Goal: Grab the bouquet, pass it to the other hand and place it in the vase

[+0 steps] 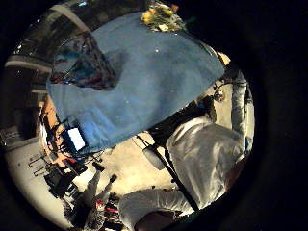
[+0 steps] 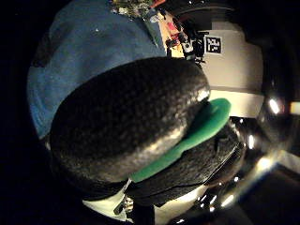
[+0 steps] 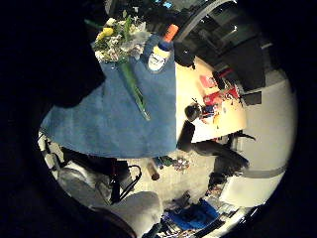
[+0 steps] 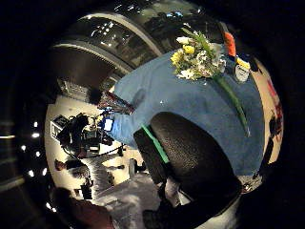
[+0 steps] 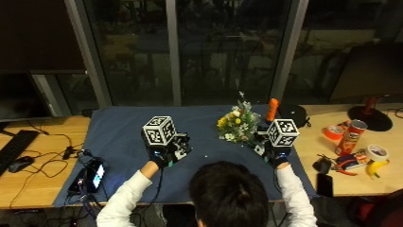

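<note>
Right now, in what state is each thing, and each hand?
Bouquet: lying on the blue cloth, not held.
Vase: on the cloth, no flowers in it.
Bottle: upright, orange cap on.
Left hand: holds nothing.
Right hand: holds nothing, beside the bouquet.

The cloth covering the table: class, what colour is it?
The cloth is plain dark blue, shown best in the outside view.

Blue cloth (image 5: 126, 127) covers wooden table (image 5: 38, 142), bouquet (image 5: 236, 124) atop.
</note>
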The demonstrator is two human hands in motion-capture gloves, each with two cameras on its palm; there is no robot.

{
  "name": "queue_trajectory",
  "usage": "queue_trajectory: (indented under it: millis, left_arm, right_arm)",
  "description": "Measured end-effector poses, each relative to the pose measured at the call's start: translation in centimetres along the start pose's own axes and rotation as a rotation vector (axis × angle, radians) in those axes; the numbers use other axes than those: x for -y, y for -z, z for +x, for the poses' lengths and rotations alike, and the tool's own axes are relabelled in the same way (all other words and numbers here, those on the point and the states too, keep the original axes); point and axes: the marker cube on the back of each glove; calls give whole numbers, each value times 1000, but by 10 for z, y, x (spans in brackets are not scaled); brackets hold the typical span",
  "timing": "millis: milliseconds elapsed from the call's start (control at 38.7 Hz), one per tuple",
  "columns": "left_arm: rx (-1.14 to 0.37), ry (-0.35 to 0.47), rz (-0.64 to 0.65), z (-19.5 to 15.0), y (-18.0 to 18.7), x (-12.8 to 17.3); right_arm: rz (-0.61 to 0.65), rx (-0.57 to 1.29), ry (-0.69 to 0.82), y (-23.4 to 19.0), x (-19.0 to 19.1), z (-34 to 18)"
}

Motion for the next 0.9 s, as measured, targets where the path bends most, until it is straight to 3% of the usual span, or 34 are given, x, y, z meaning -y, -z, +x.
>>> queue_trajectory:
  millis: [129,310,568,904]
  left_arm:
    - [79,67,19,1,10,-4]
    - [157,92,57,3,4,5]
    - [516,198,237,8,-5,34]
    - [536,148,315,24,-19,59]
  right_arm:
    - [38,23,13,-1,0,0]
    - [-3,36,12,-3,1,3]
    - [-90,-9,-39,2,4,10]
    - [-292,56,-225,10,35,64]
